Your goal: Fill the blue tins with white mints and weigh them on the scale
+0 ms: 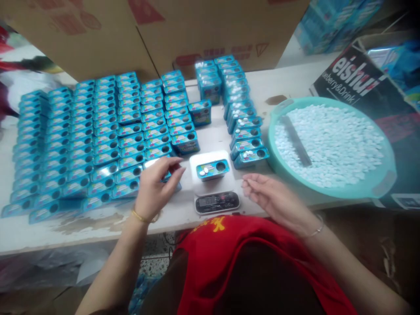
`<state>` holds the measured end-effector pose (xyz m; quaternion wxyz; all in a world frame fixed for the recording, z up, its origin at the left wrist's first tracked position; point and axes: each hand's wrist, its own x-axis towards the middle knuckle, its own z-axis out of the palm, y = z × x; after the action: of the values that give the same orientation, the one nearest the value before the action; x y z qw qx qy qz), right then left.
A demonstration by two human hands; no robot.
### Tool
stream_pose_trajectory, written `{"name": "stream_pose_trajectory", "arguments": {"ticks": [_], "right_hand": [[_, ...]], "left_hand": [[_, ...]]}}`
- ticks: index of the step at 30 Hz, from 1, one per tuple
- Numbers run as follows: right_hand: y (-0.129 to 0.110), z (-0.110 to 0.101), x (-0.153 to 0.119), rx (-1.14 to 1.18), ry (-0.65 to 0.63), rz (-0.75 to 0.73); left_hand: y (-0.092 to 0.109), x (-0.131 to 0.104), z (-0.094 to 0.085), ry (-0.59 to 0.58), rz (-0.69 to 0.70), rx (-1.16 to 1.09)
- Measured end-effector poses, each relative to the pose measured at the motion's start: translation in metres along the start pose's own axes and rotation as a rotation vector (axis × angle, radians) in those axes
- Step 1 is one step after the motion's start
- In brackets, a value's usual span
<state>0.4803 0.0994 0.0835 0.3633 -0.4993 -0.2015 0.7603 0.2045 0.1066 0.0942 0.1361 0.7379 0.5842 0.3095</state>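
A blue tin [213, 169] with a dark round hole and a few white tablets on its lid stands on a small white scale [197, 188]. Left of the scale, my left hand [160, 183] has thumb and fingers apart and holds nothing. My right hand [262, 190] is on the other side, its thumb and fingertips pinched together; whatever is between them is too small to name. Rows of blue tins [105, 140] fill the left of the table. More tins with white tablets on top [246, 144] line up beyond my right hand.
A turquoise basin [274, 153] of white tablets, with a flat metal strip [297, 142] on them, sits at the right. Behind it leans a black printed carton [348, 78]. Large brown cardboard boxes [177, 30] stand along the back. The table's front edge is close to my body.
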Motion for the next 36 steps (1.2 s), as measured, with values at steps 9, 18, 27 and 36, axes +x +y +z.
{"name": "stream_pose_trajectory", "arguments": {"ticks": [9, 18, 27, 36], "right_hand": [[-0.044, 0.053, 0.017, -0.605, -0.262, -0.298], [-0.043, 0.054, 0.028, -0.485, -0.363, -0.237], [-0.031, 0.014, 0.014, 0.034, -0.197, -0.024], [-0.017, 0.006, 0.004, -0.226, -0.119, -0.063]], "left_hand": [[0.009, 0.006, 0.003, -0.026, 0.128, -0.049], [-0.002, -0.001, 0.002, -0.014, 0.083, -0.034], [-0.002, 0.001, 0.005, -0.009, 0.11, -0.049], [0.0, 0.001, 0.005, -0.018, 0.124, -0.058]]}}
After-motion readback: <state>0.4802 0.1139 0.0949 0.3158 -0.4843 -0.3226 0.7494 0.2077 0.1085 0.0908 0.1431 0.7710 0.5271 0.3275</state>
